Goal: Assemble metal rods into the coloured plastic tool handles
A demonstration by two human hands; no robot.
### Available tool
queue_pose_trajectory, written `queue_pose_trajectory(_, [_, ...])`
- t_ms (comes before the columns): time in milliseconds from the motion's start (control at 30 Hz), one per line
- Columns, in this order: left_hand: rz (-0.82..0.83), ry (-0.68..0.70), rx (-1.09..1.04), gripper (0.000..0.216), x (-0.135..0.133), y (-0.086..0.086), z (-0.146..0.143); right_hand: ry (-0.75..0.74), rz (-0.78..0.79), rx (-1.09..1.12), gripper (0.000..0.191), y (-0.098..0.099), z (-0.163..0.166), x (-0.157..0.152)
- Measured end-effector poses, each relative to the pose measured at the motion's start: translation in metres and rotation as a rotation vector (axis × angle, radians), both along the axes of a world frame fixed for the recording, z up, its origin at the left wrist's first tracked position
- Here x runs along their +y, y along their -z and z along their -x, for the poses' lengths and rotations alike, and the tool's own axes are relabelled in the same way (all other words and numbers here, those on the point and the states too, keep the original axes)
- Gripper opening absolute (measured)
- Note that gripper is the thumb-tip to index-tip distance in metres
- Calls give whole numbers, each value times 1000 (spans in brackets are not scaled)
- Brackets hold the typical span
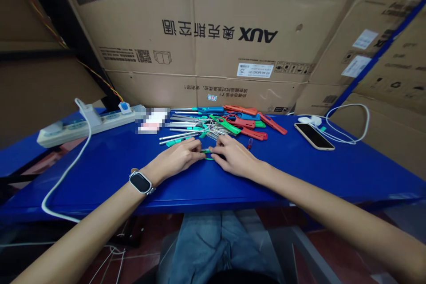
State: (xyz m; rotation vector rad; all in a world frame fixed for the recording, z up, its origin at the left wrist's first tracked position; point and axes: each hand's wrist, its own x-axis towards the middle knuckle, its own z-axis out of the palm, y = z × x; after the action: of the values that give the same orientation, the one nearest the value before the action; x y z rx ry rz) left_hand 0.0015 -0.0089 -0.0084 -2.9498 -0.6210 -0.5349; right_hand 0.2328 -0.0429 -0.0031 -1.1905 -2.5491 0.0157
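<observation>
Head view: nearest is a watch [141, 183] on the wrist of the left hand [183, 156], whose fingertips are pinched narrow on a green part [208, 158]. The right hand [236, 156] meets it from the other side, thumb and finger also closed narrow — so the part lies between the two hands, low over the table [206, 186], mostly hidden by fingers. The step in hand looks like close two-handed work on this piece; the next move, I'd judge, calls for a steady hold and fine fingertip control. Just beyond the right hand lies a tool [250, 143]; beyond both hands, metal tubes [179, 136] and coloured handles [273, 123] lie heaped. Farther out — a phone [316, 136] well right of the right hand, a power strip [104, 124] beyond the left, cardboard [213, 0] behind everything.
</observation>
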Motion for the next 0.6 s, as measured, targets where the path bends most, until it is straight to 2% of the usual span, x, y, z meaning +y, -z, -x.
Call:
queue_pose_trajectory(100, [2, 5, -15, 36, 0, 2, 2, -31, 81, 117, 32, 7, -11, 0])
queue_pose_trajectory(200, [5, -2, -14, 35, 0, 4, 4, -70, 161, 220, 38, 5, -17, 2])
queue_pose_trajectory(300, [-2, -18, -9, 31, -1, 4, 3, -52, 131, 283, 39, 0, -24, 8])
queue_pose_trajectory(400, [3, -47, -23, 30, -3, 1, -2, -3, 66, 200, 30, -5, -30, 14])
queue_pose_trajectory(500, [-4, -100, 12, 32, -5, 0, -9, 16, 87, 98, 25, -6, -32, 15])
queue_pose_trajectory(600, [-1, -122, 49, 30, -7, -1, -14, 36, 119, 95, 24, -4, -31, 14])
